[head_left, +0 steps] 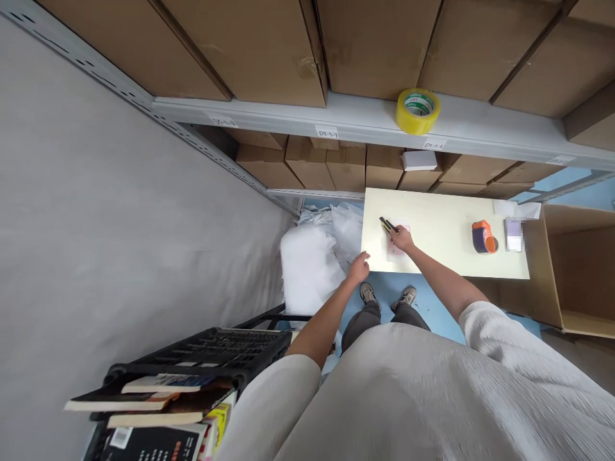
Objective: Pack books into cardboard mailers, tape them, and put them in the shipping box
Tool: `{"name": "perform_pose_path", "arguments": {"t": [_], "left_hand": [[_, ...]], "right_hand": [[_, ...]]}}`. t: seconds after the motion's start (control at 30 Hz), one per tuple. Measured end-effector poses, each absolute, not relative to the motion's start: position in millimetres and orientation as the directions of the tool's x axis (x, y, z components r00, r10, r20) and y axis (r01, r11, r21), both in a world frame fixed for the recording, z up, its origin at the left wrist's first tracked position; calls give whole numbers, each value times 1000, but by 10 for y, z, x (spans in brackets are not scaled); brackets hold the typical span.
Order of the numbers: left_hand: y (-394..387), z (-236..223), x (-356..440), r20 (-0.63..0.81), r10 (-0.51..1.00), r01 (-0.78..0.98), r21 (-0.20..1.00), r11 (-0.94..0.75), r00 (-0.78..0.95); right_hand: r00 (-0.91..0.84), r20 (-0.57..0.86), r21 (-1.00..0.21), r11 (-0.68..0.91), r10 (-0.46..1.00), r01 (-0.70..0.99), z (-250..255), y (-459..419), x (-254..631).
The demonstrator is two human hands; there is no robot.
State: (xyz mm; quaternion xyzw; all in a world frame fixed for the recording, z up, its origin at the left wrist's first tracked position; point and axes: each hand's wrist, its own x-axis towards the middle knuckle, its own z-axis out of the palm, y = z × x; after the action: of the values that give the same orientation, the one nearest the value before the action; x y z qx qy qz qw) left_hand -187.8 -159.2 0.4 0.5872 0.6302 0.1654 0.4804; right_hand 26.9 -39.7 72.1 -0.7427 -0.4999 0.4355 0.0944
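Observation:
A black and yellow box cutter (387,225) is in my right hand (402,239), its tip pointing to the far left. Under that hand, a flat, pale pinkish item (398,251) lies on the cream tabletop (442,221); the hand covers part of it. My left hand (359,267) is at the table's near left corner with its fingers closed. Whatever those fingers pinch is too small to make out. Farther right on the tabletop stand an orange and purple tape dispenser (484,237) and a small purple and white pack (514,234).
Shelves of cardboard boxes (375,51) rise behind the table, with a yellow tape roll (418,111) on the beam. White wrapping bags (310,256) lie left of the table. An open carton (552,275) stands right. Behind my left arm is a black crate (202,352) with books (154,442).

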Motion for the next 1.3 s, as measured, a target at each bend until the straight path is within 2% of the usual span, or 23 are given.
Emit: {"name": "perform_pose_path", "arguments": {"t": [0.23, 0.53, 0.97, 1.1, 1.3], "left_hand": [[-1609, 8, -1931, -450, 878, 561, 775, 292, 165], [-1627, 5, -1869, -414, 900, 568, 776, 274, 132], [-1620, 97, -1855, -446, 886, 645, 715, 271, 123], [-1611, 137, -1840, -455, 883, 659, 699, 277, 112], [-1537, 228, -1768, -494, 866, 730, 620, 288, 78]], "right_hand": [[95, -590, -535, -477, 802, 698, 776, -625, 379], [28, -661, -512, -477, 750, 714, 867, -1149, 528], [-53, -685, -525, -442, 727, 727, 969, -1479, 687], [-48, -642, -590, -452, 765, 669, 1016, -1455, 754], [70, -539, -715, -500, 839, 488, 1127, -1300, 967]]}}
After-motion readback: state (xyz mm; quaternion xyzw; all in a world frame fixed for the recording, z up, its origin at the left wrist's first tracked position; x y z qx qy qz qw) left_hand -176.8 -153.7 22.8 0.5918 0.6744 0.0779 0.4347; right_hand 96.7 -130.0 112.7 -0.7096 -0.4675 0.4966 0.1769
